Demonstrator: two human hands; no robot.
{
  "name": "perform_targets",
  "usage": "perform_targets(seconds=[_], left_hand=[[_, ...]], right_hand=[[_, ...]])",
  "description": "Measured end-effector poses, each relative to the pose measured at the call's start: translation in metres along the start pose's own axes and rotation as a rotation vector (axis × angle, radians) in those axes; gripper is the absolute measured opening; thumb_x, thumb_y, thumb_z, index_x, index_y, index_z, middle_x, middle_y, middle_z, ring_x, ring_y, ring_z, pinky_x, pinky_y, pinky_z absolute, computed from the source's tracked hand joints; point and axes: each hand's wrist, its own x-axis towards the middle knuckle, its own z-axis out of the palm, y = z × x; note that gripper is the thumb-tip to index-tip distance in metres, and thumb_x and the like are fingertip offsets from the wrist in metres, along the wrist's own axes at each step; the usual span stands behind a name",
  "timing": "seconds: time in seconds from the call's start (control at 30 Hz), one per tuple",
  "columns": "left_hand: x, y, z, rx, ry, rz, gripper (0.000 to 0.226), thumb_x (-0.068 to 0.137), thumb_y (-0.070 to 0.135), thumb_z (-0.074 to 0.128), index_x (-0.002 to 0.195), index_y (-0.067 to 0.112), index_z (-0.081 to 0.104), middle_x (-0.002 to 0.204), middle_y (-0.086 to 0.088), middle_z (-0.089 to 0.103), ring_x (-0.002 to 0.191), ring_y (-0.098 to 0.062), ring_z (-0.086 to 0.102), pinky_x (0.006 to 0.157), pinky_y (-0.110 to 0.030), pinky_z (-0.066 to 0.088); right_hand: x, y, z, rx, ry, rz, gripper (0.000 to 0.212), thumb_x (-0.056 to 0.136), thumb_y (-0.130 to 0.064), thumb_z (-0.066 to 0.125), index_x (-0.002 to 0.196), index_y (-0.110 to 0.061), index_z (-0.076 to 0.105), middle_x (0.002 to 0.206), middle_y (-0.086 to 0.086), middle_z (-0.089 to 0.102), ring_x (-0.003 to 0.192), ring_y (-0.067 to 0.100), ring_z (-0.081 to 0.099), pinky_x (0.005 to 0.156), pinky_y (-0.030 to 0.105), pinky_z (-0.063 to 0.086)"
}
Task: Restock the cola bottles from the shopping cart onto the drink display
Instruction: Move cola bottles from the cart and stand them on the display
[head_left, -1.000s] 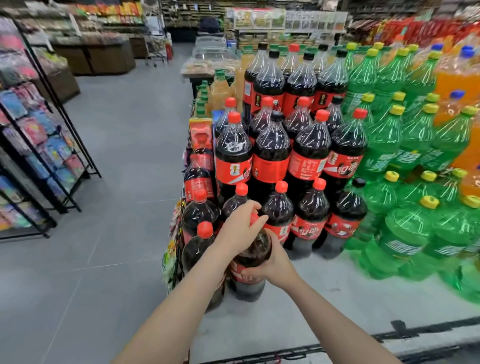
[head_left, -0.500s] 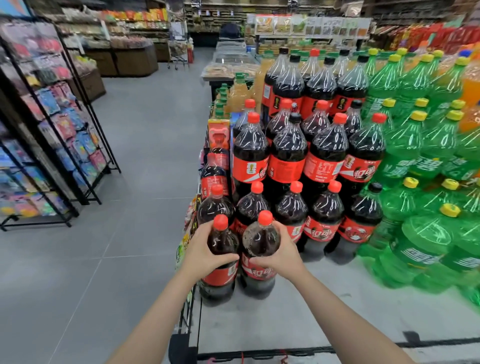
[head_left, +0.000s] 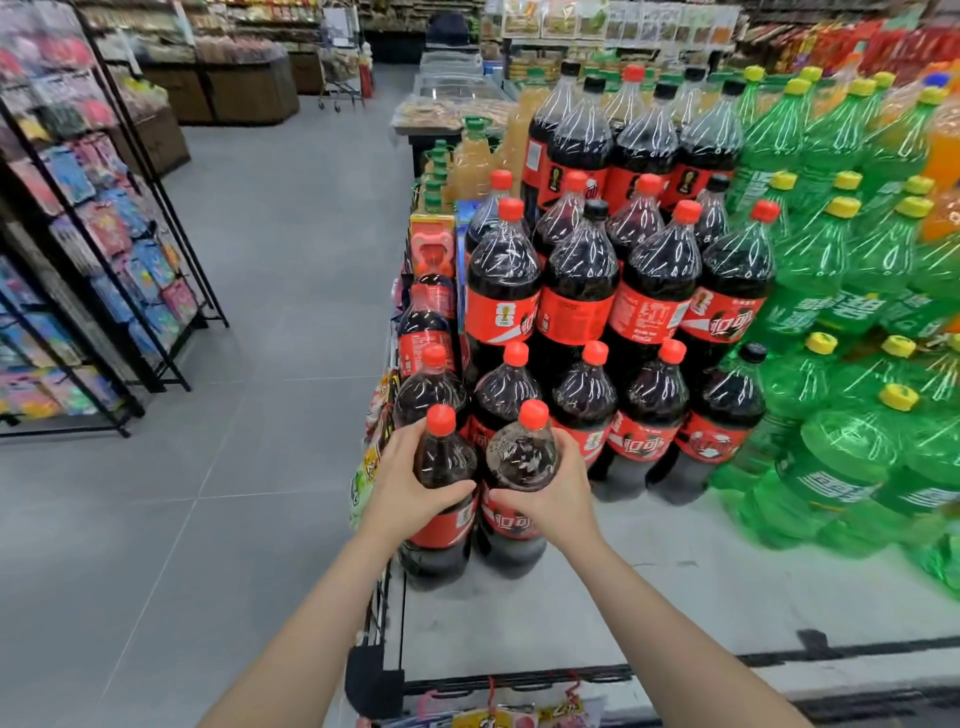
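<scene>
Front row, near left corner of the display surface (head_left: 649, 587): two cola bottles, red caps, red labels, both upright and standing side by side, just touching.

Left cola bottle (head_left: 441, 499): left hand (head_left: 410, 486) wraps its shoulder from the outer side, thumb curled across the front above the label. Grip closed on the bottle.

Right cola bottle (head_left: 519, 488): right hand (head_left: 558, 491) wraps its shoulder from the right, thumb across the front above the label. Grip closed on the bottle.

Behind them: stacked cola bottles (head_left: 597, 291) in rising tiers, mostly red-capped, a few black-capped.

Right of the cola: green soda bottles (head_left: 841, 322) with yellow caps, also tiered; some orange drink bottles at the far right edge.

Left, across the grey floor (head_left: 249, 291): black wire racks (head_left: 88, 260) hung with coloured packets.

The shopping cart cannot be told apart in this view.
</scene>
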Motion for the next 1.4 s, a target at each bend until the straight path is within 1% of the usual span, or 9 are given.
perform_targets(seconds=[0.23, 0.33, 0.4, 0.53, 0.7, 0.83, 1.07, 1.23, 1.4], left_hand=[[0.002, 0.013, -0.017, 0.155, -0.008, 0.059, 0.077, 0.057, 0.068, 0.068, 0.123, 0.034, 0.049, 0.123, 0.015, 0.046, 0.119, -0.007, 0.04, 0.103, -0.036, 0.038], [0.022, 0.039, -0.036, 0.103, 0.069, 0.131, 0.065, 0.064, 0.065, 0.063, 0.119, 0.032, 0.053, 0.119, 0.012, 0.051, 0.115, -0.008, 0.046, 0.1, -0.034, 0.039], [0.037, 0.064, -0.044, 0.065, 0.079, 0.211, 0.053, 0.073, 0.051, 0.068, 0.12, 0.029, 0.054, 0.116, 0.01, 0.053, 0.109, -0.003, 0.048, 0.097, -0.028, 0.038], [0.057, 0.117, -0.026, 0.079, -0.039, 0.416, 0.042, 0.082, 0.026, 0.07, 0.12, 0.015, 0.058, 0.116, 0.007, 0.056, 0.11, -0.009, 0.052, 0.097, -0.022, 0.037], [0.055, 0.167, 0.038, 0.091, -0.316, 0.592, 0.041, 0.077, 0.034, 0.06, 0.114, 0.015, 0.06, 0.11, 0.002, 0.06, 0.105, -0.014, 0.056, 0.095, -0.034, 0.045], [0.028, 0.196, 0.094, 0.056, -0.482, 0.612, 0.042, 0.077, 0.032, 0.063, 0.115, 0.015, 0.06, 0.11, -0.001, 0.061, 0.104, -0.017, 0.058, 0.094, -0.038, 0.047], [-0.044, 0.236, 0.19, 0.085, -0.727, 0.671, 0.046, 0.08, 0.03, 0.07, 0.121, 0.01, 0.059, 0.111, -0.007, 0.062, 0.099, -0.021, 0.059, 0.091, -0.029, 0.045], [-0.142, 0.283, 0.266, 0.035, -0.877, 0.669, 0.044, 0.083, 0.027, 0.07, 0.123, 0.013, 0.057, 0.112, -0.001, 0.056, 0.097, -0.015, 0.056, 0.085, -0.023, 0.042], [-0.234, 0.346, 0.337, -0.075, -0.969, 0.655, 0.04, 0.084, 0.021, 0.068, 0.122, 0.016, 0.057, 0.11, 0.0, 0.056, 0.1, -0.017, 0.056, 0.091, -0.031, 0.045]], right_hand=[[0.006, -0.005, -0.029, -0.062, -0.29, 0.054, 0.128, 0.035, -0.054, 0.09, 0.141, -0.029, 0.023, 0.138, -0.005, 0.041, 0.127, 0.011, 0.043, 0.107, 0.037, 0.039], [0.013, -0.021, -0.064, -0.138, -0.453, 0.066, 0.115, 0.057, -0.032, 0.09, 0.148, -0.019, 0.019, 0.144, -0.008, 0.033, 0.129, 0.005, 0.033, 0.103, 0.024, 0.033], [0.012, -0.03, -0.087, -0.193, -0.494, 0.11, 0.101, 0.067, -0.028, 0.084, 0.147, -0.02, 0.023, 0.135, -0.009, 0.035, 0.122, 0.004, 0.033, 0.096, 0.021, 0.033], [0.005, -0.033, -0.127, -0.224, -0.434, 0.173, 0.086, 0.069, -0.032, 0.082, 0.141, -0.027, 0.036, 0.133, -0.004, 0.044, 0.122, 0.012, 0.045, 0.097, 0.028, 0.044], [-0.032, -0.035, -0.183, -0.301, -0.376, 0.194, 0.061, 0.078, -0.034, 0.075, 0.132, -0.03, 0.048, 0.119, -0.011, 0.055, 0.114, 0.009, 0.051, 0.095, 0.024, 0.042], [-0.074, -0.022, -0.234, -0.354, -0.256, 0.282, 0.057, 0.082, -0.036, 0.07, 0.132, -0.022, 0.048, 0.125, 0.002, 0.055, 0.111, 0.016, 0.055, 0.099, 0.032, 0.044], [-0.185, 0.027, -0.334, -0.328, -0.085, 0.444, 0.06, 0.08, -0.046, 0.068, 0.133, -0.03, 0.045, 0.121, -0.007, 0.052, 0.114, 0.016, 0.056, 0.099, 0.035, 0.045], [-0.291, 0.066, -0.406, -0.342, 0.049, 0.528, 0.057, 0.082, -0.032, 0.071, 0.132, -0.02, 0.048, 0.129, 0.005, 0.055, 0.116, 0.011, 0.052, 0.104, 0.028, 0.041], [-0.38, 0.094, -0.478, -0.361, 0.099, 0.593, 0.058, 0.084, -0.034, 0.068, 0.136, -0.022, 0.044, 0.132, 0.002, 0.051, 0.113, 0.015, 0.054, 0.097, 0.027, 0.043]])
